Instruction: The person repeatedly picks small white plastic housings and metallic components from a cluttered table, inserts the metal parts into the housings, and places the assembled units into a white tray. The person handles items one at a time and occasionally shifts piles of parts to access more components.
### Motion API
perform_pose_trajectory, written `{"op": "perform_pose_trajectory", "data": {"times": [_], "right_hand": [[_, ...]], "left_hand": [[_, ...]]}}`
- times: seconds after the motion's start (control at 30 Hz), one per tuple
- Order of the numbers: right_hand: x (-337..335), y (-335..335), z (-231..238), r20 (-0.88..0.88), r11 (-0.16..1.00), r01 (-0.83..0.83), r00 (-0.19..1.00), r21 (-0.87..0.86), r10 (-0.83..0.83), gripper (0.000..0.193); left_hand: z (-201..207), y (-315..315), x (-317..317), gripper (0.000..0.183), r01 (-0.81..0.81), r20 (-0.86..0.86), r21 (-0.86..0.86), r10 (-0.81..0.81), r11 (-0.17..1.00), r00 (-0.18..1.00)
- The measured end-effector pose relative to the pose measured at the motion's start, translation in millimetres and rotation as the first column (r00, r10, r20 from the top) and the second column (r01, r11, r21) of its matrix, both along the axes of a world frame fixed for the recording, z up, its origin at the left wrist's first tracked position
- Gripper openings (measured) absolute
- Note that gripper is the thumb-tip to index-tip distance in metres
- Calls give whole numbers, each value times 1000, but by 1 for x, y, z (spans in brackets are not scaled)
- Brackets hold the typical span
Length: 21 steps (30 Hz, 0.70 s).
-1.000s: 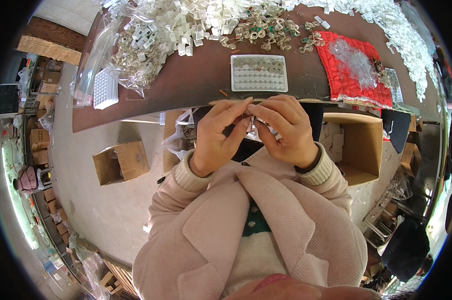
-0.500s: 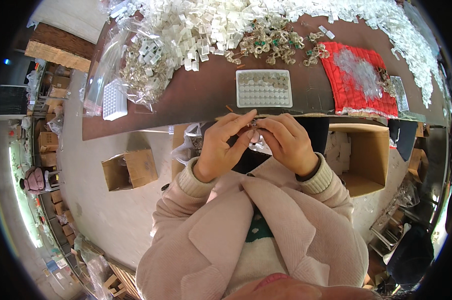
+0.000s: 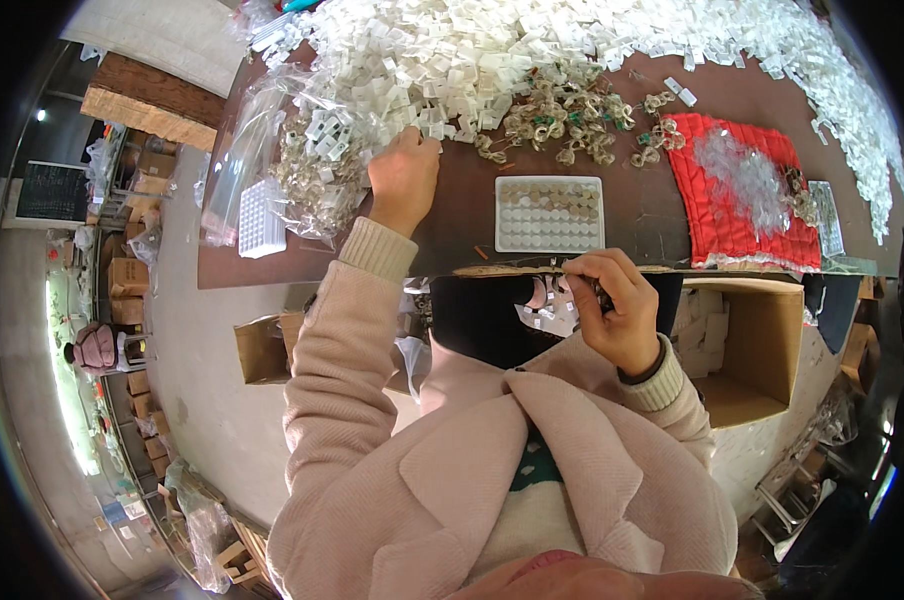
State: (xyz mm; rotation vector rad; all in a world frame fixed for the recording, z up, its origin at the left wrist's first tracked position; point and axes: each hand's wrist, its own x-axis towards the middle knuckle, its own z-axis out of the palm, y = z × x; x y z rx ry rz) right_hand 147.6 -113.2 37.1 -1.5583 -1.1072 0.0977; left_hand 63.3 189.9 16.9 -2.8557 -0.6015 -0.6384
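Note:
My left hand (image 3: 404,182) is stretched over the dark table to the near edge of a heap of white plastic pieces (image 3: 392,85). Its fingers are bent together against the pieces, and what lies between them is hidden. My right hand (image 3: 619,308) stays at the table's front edge with thumb and forefinger pinched. A tiny dark item shows at its fingertips, too small to name. Just beyond it lies a white tray (image 3: 500,215) with rows of round hollows, the far ones filled with small greyish discs. A clump of clear and brass-coloured small parts (image 3: 562,120) sits behind the tray.
A clear plastic bag (image 3: 317,175) of small parts and a stack of white trays (image 3: 261,220) are at the left. On the right, a red quilted cloth (image 3: 737,225) carries clear plastic bits. Cardboard boxes (image 3: 757,345) stand below the table edge.
My hands were together at the table edge. The left has moved forward to the white heap; the right has shifted slightly right and down. The whole view has also shifted a little.

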Motion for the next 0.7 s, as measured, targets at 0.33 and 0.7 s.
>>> {"op": "perform_pose_trajectory", "data": {"times": [0.33, 0.7], "right_hand": [[0, 2, -1, -254, 994, -107, 961, 6, 105, 17], [-19, 26, 14, -669, 956, -205, 683, 210, 294, 17]], "left_hand": [[20, -14, -31, 4, 96, 218, -827, 158, 554, 963], [40, -99, -87, 19, 575, 539, -817, -307, 34, 784]]}}
